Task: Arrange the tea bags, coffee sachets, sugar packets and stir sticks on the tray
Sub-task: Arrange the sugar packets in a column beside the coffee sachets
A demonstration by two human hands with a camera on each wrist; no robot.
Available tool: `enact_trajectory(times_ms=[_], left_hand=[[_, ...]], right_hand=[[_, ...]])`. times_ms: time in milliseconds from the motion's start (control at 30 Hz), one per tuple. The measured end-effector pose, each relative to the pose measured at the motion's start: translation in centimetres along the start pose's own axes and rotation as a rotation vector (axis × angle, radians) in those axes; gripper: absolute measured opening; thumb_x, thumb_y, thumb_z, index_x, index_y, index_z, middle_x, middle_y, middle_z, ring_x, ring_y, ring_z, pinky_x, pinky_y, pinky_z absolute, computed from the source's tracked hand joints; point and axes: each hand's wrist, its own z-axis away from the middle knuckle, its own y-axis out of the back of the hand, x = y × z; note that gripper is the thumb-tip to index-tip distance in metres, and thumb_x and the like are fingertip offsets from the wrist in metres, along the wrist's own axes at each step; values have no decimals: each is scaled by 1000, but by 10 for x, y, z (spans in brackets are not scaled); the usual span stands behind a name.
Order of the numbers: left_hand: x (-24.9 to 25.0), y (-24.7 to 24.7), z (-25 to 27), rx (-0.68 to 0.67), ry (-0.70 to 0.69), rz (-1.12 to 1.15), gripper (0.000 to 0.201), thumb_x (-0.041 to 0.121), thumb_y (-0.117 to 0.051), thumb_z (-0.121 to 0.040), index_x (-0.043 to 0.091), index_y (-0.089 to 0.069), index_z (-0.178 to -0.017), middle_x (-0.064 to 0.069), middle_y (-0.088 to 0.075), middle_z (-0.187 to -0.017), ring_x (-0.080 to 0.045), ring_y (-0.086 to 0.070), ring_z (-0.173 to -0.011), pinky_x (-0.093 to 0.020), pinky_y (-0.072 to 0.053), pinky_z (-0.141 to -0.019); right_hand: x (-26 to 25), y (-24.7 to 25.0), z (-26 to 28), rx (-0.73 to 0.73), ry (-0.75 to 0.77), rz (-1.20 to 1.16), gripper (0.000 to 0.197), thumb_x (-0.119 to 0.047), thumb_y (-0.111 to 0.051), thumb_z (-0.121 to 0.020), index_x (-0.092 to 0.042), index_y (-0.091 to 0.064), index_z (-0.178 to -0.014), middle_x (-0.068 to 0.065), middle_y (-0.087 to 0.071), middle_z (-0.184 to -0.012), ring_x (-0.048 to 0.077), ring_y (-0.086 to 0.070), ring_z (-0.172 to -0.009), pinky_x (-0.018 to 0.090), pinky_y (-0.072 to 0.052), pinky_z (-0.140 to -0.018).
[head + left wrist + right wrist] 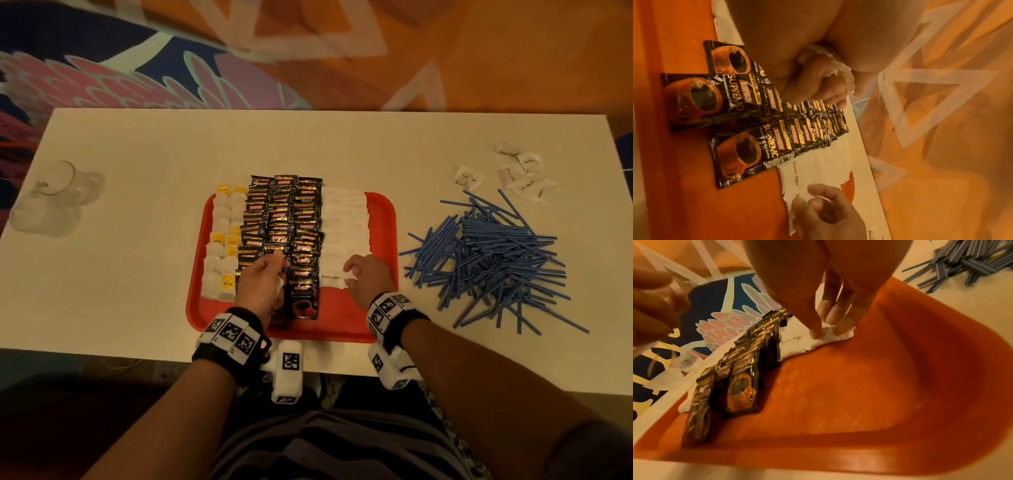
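A red tray (380,219) holds tea bags (222,246) in its left columns, black coffee sachets (284,222) in the middle and a row of white sugar packets (346,222) on the right. My right hand (351,274) pinches the nearest sugar packet (830,337) at the near end of that row, thumb and fingers on its right end. My left hand (279,270) hovers over the coffee sachets (748,123), its fingers curled round a few white sugar packets (840,71). Blue stir sticks (493,260) lie in a loose pile on the table right of the tray.
Several loose white packets (513,174) lie at the table's far right, behind the stir sticks. A clear glass (54,195) lies at the left end of the white table (137,144). The tray's near right floor (859,394) is bare. Patterned carpet lies beyond the table.
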Motion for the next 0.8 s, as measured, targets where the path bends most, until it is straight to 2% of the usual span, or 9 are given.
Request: enact_trajectory(times_ms=[100, 200, 267, 333, 433, 500, 600, 700, 800], left_hand=[[0, 2, -1, -34, 38, 67, 44, 47, -41, -104, 11, -64, -94, 1, -47, -57, -12, -39, -43, -20, -26, -40], [2, 2, -2, -79, 64, 151, 53, 51, -33, -105, 9, -63, -93, -1, -49, -60, -11, -42, -43, -19, -27, -36], [6, -2, 0, -93, 76, 199, 57, 53, -29, -104, 8, -62, -92, -2, -51, -59, -11, -43, -43, -19, -27, -35], [12, -8, 2, -98, 77, 227, 60, 56, -28, -103, 7, -61, -92, -4, -52, -59, -12, -45, -43, -20, -28, -35], [27, -21, 6, -117, 52, 216, 62, 58, -25, -102, 7, -58, -89, -4, -54, -56, -14, -46, -43, -20, -30, -35], [36, -31, 6, -143, 20, 185, 62, 59, -22, -102, 8, -55, -90, -5, -55, -54, -18, -46, -44, -22, -32, -38], [46, -45, 4, -121, -133, 18, 62, 67, -20, -99, 14, -53, -99, -11, -61, -76, -24, -54, -59, -33, -43, -53], [58, -53, 6, -101, -307, -137, 58, 72, -22, -92, 23, -51, -97, -10, -57, -97, -26, -56, -83, -46, -45, -80], [69, -57, 14, -111, -345, -172, 39, 54, -20, -104, 23, -43, -110, 7, -52, -101, -15, -53, -98, -34, -39, -92]], right_hand=[[0, -3, -2, 9, -20, -31, 21, -4, -68, -85, -18, -67, -101, -3, -50, -94, 10, -50, -84, 20, -39, -72], [-1, 3, -1, 19, -33, -90, 19, -7, -71, -83, -18, -68, -99, -4, -52, -91, 9, -53, -81, 23, -48, -75], [-5, 10, 2, 25, -31, -148, 15, -9, -72, -82, -19, -67, -91, -6, -57, -82, 8, -55, -75, 16, -48, -70], [-15, 20, 5, 22, -29, -243, 10, -13, -73, -82, -21, -66, -82, -5, -64, -75, 3, -57, -67, 8, -41, -59], [-41, 43, 12, 1, 14, -351, 17, -34, -73, -84, -21, -66, -77, -11, -62, -67, -2, -56, -61, 6, -39, -53], [-60, 56, 14, -61, 43, -371, 28, -51, -71, -81, -23, -69, -76, -13, -64, -70, -1, -58, -68, 13, -42, -59], [-74, 69, 13, -150, 33, -390, 29, -55, -76, -74, -26, -71, -78, -12, -68, -80, 2, -62, -78, 21, -45, -67], [-77, 86, 11, -126, 35, -449, 14, -33, -80, -78, -23, -71, -78, -12, -67, -78, 1, -60, -74, 18, -46, -64], [-75, 97, 10, -109, 37, -523, 11, -27, -80, -78, -21, -72, -78, -10, -70, -77, 1, -64, -74, 18, -47, -62]])
